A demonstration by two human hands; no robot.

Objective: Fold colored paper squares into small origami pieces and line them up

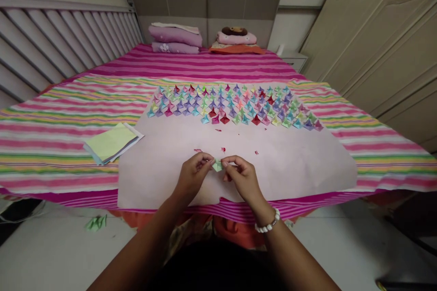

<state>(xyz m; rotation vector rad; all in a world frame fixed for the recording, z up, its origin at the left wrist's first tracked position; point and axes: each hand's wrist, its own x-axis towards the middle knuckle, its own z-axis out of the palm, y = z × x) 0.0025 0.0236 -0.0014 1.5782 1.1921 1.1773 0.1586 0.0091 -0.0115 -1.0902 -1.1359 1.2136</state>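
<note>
My left hand [193, 174] and my right hand [241, 176] meet over the near edge of a large pale paper sheet [290, 163] spread on the bed. Both pinch a small folded light-green paper piece [217, 165] between their fingertips. My right wrist wears a white bead bracelet [268, 224]. Farther back on the sheet lie several rows of small folded paper shapes [232, 104] in many colours. A few tiny red scraps [223, 149] lie just beyond my hands.
A stack of square papers [111, 142], yellow on top, rests left of the sheet on the striped bedspread [51, 136]. Folded bedding [175, 37] and a pillow pile [236, 40] sit by the headboard. A wardrobe [385, 41] stands right. Green paper bits [96, 223] lie on the floor.
</note>
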